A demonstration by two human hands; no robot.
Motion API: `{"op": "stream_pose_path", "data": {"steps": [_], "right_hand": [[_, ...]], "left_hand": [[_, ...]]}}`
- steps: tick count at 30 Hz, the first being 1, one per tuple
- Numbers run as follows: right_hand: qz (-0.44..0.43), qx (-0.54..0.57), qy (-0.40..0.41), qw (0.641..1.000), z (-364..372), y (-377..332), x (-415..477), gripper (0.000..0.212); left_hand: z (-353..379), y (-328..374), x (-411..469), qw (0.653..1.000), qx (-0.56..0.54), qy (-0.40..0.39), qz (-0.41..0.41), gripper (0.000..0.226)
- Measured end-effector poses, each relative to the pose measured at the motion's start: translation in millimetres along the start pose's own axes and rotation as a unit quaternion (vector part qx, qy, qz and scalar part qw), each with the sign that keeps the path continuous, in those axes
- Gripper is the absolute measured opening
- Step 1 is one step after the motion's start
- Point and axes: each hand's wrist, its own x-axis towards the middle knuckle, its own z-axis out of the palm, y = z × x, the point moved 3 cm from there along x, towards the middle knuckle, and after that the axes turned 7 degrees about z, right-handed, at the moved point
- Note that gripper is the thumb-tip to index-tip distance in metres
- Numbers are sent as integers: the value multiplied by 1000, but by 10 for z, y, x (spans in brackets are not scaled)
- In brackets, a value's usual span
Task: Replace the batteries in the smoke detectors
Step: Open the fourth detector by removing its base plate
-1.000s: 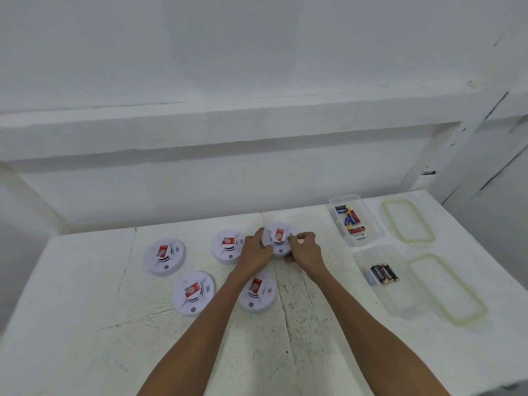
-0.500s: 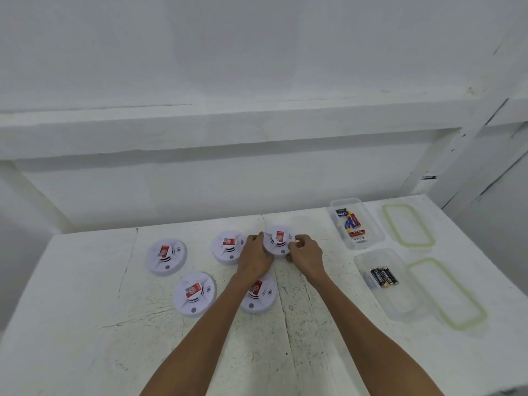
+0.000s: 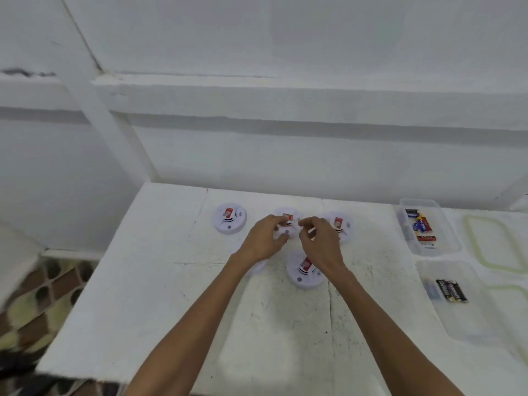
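Observation:
Several white round smoke detectors with red labels lie on the white table (image 3: 160, 295). My left hand (image 3: 264, 242) curls round the middle back smoke detector (image 3: 286, 221) from its left side. My right hand (image 3: 320, 244) has curled fingers and pinches the same detector's right edge. Behind my right hand the right back detector (image 3: 341, 224) is partly hidden. Another detector (image 3: 230, 218) lies at the back left and one (image 3: 303, 271) in front. A further detector (image 3: 258, 267) is mostly hidden under my left wrist.
At the right stand two lidless clear boxes: the back box (image 3: 445, 238) holds blue and red batteries (image 3: 422, 225), the front box (image 3: 471, 324) holds black batteries (image 3: 453, 290). Their lids (image 3: 497, 244) lie further right. The table's left edge drops to a patterned floor (image 3: 34, 298).
Both hands have left the right back detector and moved left onto the middle back one. The view has swung to the left.

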Motion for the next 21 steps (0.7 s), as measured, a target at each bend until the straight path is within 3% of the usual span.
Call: {"op": "stream_pose_path", "data": {"steps": [6, 13, 17, 21], "right_hand": [[-39, -5, -85, 996, 461, -240, -244, 22], [-13, -84, -237, 968, 806, -220, -410, 79], [-6, -104, -235, 967, 926, -185, -411, 104], [-20, -124, -235, 964, 946, -236, -453, 106]], "left_hand": [[-317, -357, -550, 998, 22, 22, -48, 54], [-360, -562, -992, 994, -40, -19, -101, 104], [-303, -624, -1022, 989, -83, -2, -120, 116], [-286, -674, -1067, 989, -95, 10, -112, 130]]}}
